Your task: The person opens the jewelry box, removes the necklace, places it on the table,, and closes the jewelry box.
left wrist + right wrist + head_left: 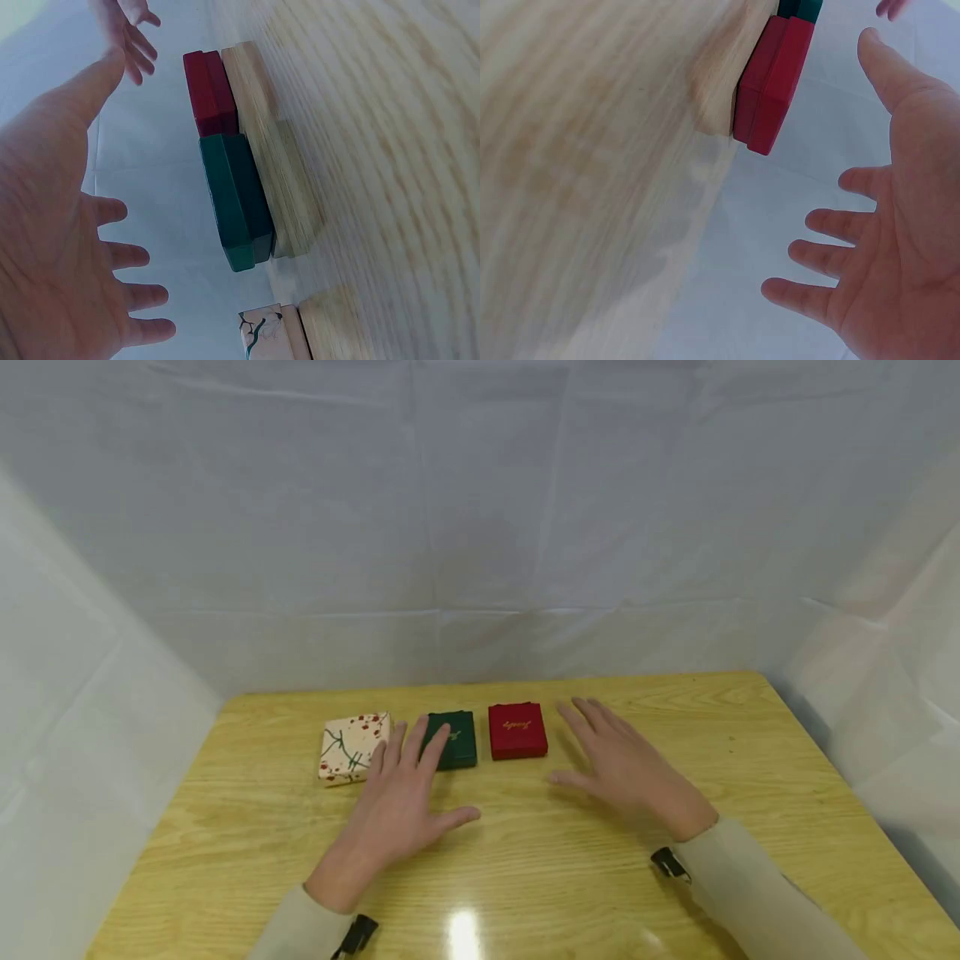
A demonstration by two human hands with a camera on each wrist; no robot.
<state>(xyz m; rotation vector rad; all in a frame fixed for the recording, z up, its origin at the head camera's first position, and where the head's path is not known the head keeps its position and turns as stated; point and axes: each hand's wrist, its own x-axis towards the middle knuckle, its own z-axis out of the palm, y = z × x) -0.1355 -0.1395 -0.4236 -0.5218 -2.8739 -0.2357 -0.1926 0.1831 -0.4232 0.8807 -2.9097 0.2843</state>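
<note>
Wood-grain bench (547,877), creased pale backdrop sheet (487,527) behind.
Left sheet (82,693), right sheet (892,685) flank it; glare spot (463,935) on near wood.

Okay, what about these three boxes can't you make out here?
Green box: head view, the left hand covers part of its left side.
Patterned box: left wrist view, the bottom edge cuts it off.
Red box: head view, its gold lettering is too small to read surely.
Box insides: every view, all three are shut.

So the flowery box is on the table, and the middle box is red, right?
Not quite: the middle box is green, not red, as the head view shows. The flowery box is on the table, just as you said.
</note>
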